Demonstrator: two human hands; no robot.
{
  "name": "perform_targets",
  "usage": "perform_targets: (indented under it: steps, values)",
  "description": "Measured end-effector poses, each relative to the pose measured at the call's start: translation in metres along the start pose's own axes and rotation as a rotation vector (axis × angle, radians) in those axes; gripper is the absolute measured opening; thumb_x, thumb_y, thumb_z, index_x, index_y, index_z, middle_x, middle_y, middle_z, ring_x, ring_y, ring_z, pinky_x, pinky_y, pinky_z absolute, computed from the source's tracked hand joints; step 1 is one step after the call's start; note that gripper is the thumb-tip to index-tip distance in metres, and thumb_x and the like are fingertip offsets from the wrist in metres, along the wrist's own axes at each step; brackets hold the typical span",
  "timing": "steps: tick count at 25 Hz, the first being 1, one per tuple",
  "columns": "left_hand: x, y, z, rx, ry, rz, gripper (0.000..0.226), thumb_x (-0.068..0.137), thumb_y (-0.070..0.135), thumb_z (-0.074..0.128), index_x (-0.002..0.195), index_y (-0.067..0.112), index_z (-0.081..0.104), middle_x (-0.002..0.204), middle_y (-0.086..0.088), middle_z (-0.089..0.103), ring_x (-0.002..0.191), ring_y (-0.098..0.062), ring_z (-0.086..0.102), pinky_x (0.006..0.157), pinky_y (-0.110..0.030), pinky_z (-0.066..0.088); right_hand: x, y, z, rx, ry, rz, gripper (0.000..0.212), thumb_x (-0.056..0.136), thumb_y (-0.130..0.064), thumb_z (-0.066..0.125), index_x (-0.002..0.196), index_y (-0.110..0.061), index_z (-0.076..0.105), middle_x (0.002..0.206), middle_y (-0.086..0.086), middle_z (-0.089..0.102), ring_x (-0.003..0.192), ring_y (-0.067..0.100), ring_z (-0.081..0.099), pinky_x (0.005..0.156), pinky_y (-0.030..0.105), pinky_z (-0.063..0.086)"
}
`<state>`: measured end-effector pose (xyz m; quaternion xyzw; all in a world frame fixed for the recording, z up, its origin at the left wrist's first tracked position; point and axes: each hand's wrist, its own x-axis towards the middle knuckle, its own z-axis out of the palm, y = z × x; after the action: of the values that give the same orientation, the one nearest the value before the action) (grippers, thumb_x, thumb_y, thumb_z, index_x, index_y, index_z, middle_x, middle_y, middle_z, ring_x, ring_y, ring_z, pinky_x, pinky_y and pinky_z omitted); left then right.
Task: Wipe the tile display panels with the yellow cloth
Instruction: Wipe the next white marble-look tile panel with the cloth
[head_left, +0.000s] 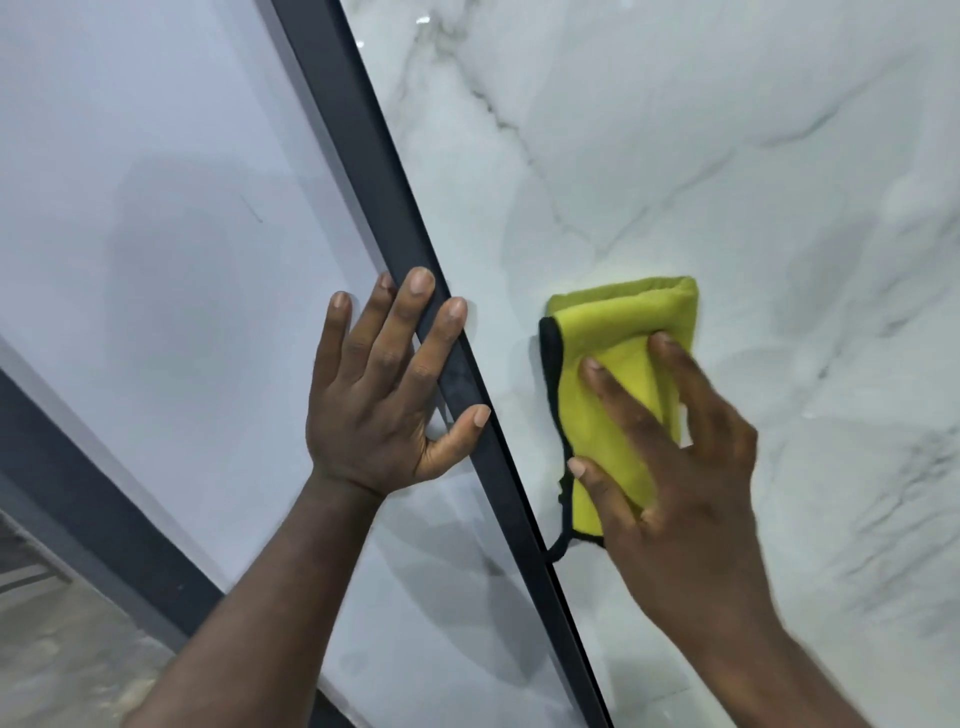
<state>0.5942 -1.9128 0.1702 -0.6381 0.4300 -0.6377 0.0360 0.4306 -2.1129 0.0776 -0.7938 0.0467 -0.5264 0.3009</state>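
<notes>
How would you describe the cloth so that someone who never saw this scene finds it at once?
Start at the dark frame bar that runs diagonally between two pale panels. On the grey-veined marble panel to its right, the right hand presses a folded cloth flat. It is the only bright yellow thing there, with a black edge.

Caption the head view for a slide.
Right hand presses the folded yellow cloth against the marble-veined tile panel while the left hand rests on the dark frame.
</notes>
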Motion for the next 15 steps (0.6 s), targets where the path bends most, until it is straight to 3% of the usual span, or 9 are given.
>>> perform_targets:
  steps: [3, 7, 9, 11, 13, 15]
  values:
    - [0.001, 0.002, 0.0, -0.013, 0.001, 0.001, 0.08, 0.101, 0.059, 0.048, 0.166, 0.015, 0.035, 0.169, -0.016, 0.032, 0.148, -0.043, 0.052, 0.119, -0.068, 0.039, 0.012, -0.003, 0.004, 0.05, 0.108, 0.127, 0.077, 0.091, -0.021, 0.082, 0.157, -0.036, 0.046, 0.174, 0.002, 0.018, 0.142, 0.036, 0.038, 0.119, 0.026, 0.017]
    - [0.001, 0.001, -0.001, -0.025, -0.006, 0.008, 0.079, 0.102, 0.058, 0.047, 0.168, 0.017, 0.031, 0.171, -0.014, 0.027, 0.148, -0.044, 0.051, 0.121, -0.068, 0.037, -0.014, -0.024, 0.027, -0.024, 0.0, -0.01, 0.071, 0.097, -0.035, 0.075, 0.159, -0.041, 0.04, 0.175, 0.001, 0.014, 0.134, 0.038, 0.039, 0.119, 0.023, 0.011]
    - [0.0, 0.002, -0.001, -0.025, -0.006, 0.004, 0.078, 0.102, 0.058, 0.047, 0.167, 0.016, 0.033, 0.17, -0.014, 0.027, 0.148, -0.044, 0.051, 0.121, -0.067, 0.036, -0.018, -0.018, 0.021, 0.007, -0.019, -0.05, 0.072, 0.093, -0.038, 0.078, 0.156, -0.043, 0.045, 0.172, -0.007, 0.017, 0.135, 0.029, 0.035, 0.12, 0.026, 0.019]
    - [0.0, 0.002, 0.0, -0.018, -0.004, 0.003, 0.079, 0.102, 0.059, 0.047, 0.167, 0.016, 0.033, 0.17, -0.014, 0.028, 0.148, -0.043, 0.051, 0.122, -0.066, 0.036, -0.006, -0.009, 0.014, 0.057, 0.088, 0.045, 0.075, 0.087, -0.033, 0.084, 0.154, -0.038, 0.05, 0.17, -0.003, 0.021, 0.14, 0.024, 0.035, 0.118, 0.035, 0.027]
    - [-0.001, 0.001, 0.001, -0.021, 0.0, 0.002, 0.078, 0.102, 0.059, 0.046, 0.167, 0.017, 0.032, 0.17, -0.013, 0.027, 0.148, -0.043, 0.051, 0.122, -0.065, 0.035, 0.007, -0.01, 0.015, 0.109, 0.196, 0.18, 0.078, 0.087, -0.029, 0.086, 0.155, -0.033, 0.049, 0.17, 0.004, 0.024, 0.142, 0.033, 0.039, 0.118, 0.038, 0.027]
    - [-0.002, 0.001, 0.001, -0.02, 0.004, -0.001, 0.079, 0.102, 0.06, 0.045, 0.168, 0.018, 0.031, 0.171, -0.012, 0.026, 0.148, -0.043, 0.051, 0.123, -0.065, 0.035, 0.001, -0.022, 0.028, 0.055, 0.186, 0.155, 0.074, 0.093, -0.032, 0.08, 0.158, -0.03, 0.045, 0.172, 0.011, 0.022, 0.142, 0.039, 0.041, 0.119, 0.036, 0.023]
